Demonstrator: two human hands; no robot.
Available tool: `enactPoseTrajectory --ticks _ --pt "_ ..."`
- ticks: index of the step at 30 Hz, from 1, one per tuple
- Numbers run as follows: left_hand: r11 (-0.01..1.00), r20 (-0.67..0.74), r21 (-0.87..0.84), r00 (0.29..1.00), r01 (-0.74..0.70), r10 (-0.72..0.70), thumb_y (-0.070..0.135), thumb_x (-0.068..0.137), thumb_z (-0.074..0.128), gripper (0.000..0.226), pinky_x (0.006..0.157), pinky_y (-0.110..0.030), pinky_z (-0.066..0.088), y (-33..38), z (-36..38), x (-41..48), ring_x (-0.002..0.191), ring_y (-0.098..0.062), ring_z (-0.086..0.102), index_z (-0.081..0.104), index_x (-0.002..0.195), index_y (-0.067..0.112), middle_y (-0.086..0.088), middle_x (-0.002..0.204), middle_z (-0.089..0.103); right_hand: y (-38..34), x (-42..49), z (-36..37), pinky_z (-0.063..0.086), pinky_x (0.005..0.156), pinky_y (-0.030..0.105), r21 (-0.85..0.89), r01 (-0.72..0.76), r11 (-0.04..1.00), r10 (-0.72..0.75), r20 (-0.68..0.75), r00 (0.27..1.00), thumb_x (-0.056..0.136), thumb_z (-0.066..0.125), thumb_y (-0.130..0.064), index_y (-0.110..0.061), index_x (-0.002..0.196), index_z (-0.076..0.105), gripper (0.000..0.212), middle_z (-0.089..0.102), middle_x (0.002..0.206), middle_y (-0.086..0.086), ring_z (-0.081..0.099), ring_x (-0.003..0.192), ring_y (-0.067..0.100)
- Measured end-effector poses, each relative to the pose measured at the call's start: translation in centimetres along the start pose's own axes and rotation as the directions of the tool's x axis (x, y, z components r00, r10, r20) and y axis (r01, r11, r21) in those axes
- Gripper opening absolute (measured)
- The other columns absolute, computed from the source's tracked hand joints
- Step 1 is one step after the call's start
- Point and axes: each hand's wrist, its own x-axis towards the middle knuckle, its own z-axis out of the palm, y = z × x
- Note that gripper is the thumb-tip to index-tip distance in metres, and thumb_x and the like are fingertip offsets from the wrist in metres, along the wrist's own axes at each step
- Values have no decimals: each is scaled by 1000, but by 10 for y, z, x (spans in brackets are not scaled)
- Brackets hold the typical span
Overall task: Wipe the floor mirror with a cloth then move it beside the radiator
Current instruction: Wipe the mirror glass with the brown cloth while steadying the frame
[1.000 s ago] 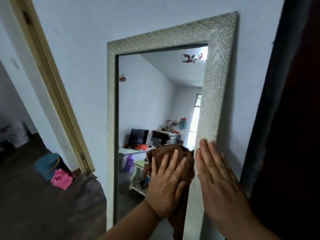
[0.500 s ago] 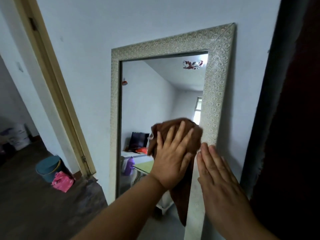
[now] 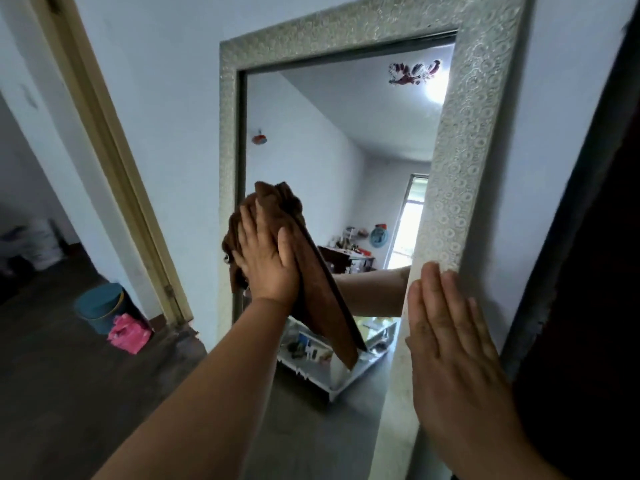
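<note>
As the fingers (image 3: 251,223) of the left hand (image 3: 268,258) lie straight and close together, they press a brown cloth (image 3: 282,202) flat on the glass (image 3: 329,133) of the floor mirror (image 3: 464,133). They hold nothing; they only push. The cloth is bunched up above the fingertips, and a long flap hangs down to the right. It sits by the left side of the glass, about halfway up the part we can see.

The right hand (image 3: 446,344) is flat too, fingers (image 3: 433,296) straight and together, resting on the right side of the silver frame. I think it is there to steady the mirror.

The mirror stands tall against the pale wall (image 3: 166,81), long way up and down, so most of the bare glass is above and to the right of the cloth. The left hand is the one on the glass, so the wiping is its job. The job looks only partly done.

A door frame (image 3: 114,161) is on the left, with a blue bucket (image 3: 100,306) and a pink bag (image 3: 130,332) on the floor. No radiator can be seen.
</note>
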Motion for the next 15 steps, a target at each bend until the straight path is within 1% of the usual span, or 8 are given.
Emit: enactPoseTrajectory --ticks 3,6,8,9,10,11,13,15 --pt "973 43 -48 973 228 -226 62 82 6 80 114 -58 2 -22 7 -58 150 -22 5 6 154 28 -1 164 2 -1 0 -2 16 121 45 3 -4 1000 4 27 1000 86 29 -5 5 149 31 63 19 162 19 16 150 33" --pt "896 110 -12 891 445 -441 60 87 10 77 114 -59 6 -36 13 -114 150 -24 4 6 154 24 -4 164 -1 0 0 -6 19 120 47 -13 20 1000 -19 54 998 88 27 -7 6 150 30 63 18 162 20 16 150 33" --pt "849 148 -6 840 529 -522 49 99 20 64 115 -57 6 -28 17 -129 150 -24 1 3 154 23 -5 164 -3 1 0 -7 19 120 47 -21 30 999 -28 69 997 88 25 -7 6 150 28 63 17 162 21 15 151 33" --pt "850 158 0 839 527 -520 47 100 21 62 115 -57 5 -20 17 -133 150 -25 0 -1 153 24 -5 163 -5 1 0 -8 19 120 48 -24 39 999 -38 68 997 90 24 -8 6 150 28 62 17 162 21 15 150 34" --pt "881 167 14 868 472 -468 51 97 19 65 115 -58 3 -9 16 -134 150 -25 -2 -6 151 25 -5 163 -7 2 -1 -8 20 120 48 -22 48 999 -46 65 997 92 23 -9 6 150 29 60 17 161 21 16 150 34" --pt "928 176 30 912 371 -370 57 92 13 67 115 -58 -1 6 14 -134 150 -25 -5 -11 148 29 -4 163 -9 2 -1 -8 20 119 48 -10 53 999 -52 62 997 94 23 -10 7 149 29 58 18 161 22 17 150 34" --pt "995 198 11 975 101 -101 59 87 8 69 113 -56 -10 41 8 -123 149 -24 -7 -15 147 35 -3 163 -10 3 -1 -8 19 120 48 8 63 998 -64 56 996 94 28 -10 8 149 30 58 19 161 22 17 150 35" --pt "990 196 -17 970 -143 144 56 91 15 67 112 -56 -13 74 5 -101 149 -27 -4 -6 152 37 -4 163 -6 5 -1 -8 16 120 47 10 77 997 -78 56 995 88 30 -8 8 149 30 63 19 161 23 17 149 36"
